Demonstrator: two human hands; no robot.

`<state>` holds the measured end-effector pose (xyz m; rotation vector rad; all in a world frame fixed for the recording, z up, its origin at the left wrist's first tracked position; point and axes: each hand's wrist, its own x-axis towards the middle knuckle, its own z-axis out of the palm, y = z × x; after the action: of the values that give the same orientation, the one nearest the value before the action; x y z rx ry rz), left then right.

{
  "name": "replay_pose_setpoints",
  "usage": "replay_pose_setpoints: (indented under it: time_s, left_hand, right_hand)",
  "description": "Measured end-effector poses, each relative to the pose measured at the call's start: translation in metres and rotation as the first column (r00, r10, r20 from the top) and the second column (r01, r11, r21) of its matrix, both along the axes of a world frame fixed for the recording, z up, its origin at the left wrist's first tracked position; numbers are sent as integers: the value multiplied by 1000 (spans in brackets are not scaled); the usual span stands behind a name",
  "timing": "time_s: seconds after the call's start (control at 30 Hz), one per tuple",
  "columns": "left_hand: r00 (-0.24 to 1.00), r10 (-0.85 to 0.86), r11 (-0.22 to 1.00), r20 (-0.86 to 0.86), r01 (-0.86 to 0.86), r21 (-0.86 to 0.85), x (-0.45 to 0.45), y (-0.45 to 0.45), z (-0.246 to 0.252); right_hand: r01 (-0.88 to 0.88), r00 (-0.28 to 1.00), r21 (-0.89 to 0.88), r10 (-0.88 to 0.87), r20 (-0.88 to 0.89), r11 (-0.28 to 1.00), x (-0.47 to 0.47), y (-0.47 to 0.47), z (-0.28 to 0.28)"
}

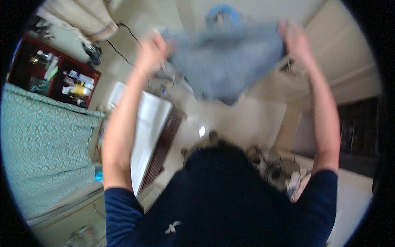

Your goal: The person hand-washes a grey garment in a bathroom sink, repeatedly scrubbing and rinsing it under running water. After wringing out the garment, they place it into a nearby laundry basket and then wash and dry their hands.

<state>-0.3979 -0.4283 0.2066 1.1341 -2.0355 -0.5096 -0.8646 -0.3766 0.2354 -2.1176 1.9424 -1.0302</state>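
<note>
A blue-grey cloth or garment (228, 64) is stretched out in the air between my two raised hands, its lower part narrowing to a point. My left hand (152, 51) grips its left upper corner. At the right upper corner my right hand (296, 41) holds the fabric. Both hands and the cloth are blurred by motion, so what kind of garment it is cannot be told. Behind the cloth's top edge shows a round light-blue object (223, 15), too blurred to name.
A long white surface with a dark ribbed side (154, 114) stands left of my body. Beyond it are a dark red shelf (57, 66) with bottles and tubes, a patterned teal curtain (46, 142) and a black cable (122, 55). Glossy floor (247, 120) shows below the cloth.
</note>
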Motion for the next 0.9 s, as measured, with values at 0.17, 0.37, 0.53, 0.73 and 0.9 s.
replay_pose_setpoints:
  time_s: [0.17, 0.37, 0.53, 0.73, 0.9]
  left_hand:
    - [958, -6, 844, -287, -148, -515, -9, -11, 100]
    - [804, -549, 759, 230, 363, 540, -44, 50, -3]
    - [884, -32, 915, -467, -162, -369, 38, -30, 111]
    - [775, 146, 989, 615, -129, -73, -59, 26, 98]
    - [845, 466, 867, -261, -495, -54, -39, 6, 150]
  right_hand:
    - [137, 989, -803, -36, 143, 580, -25, 5, 93]
    - [-15, 845, 437, 245, -476, 900, 29, 25, -20]
    - [250, 878, -361, -53, 475, 898, -70, -7, 85]
    - [170, 981, -656, -192, 39, 735, -5, 16, 74]
    - [12, 992, -530, 58, 115, 848, -45, -2, 95]
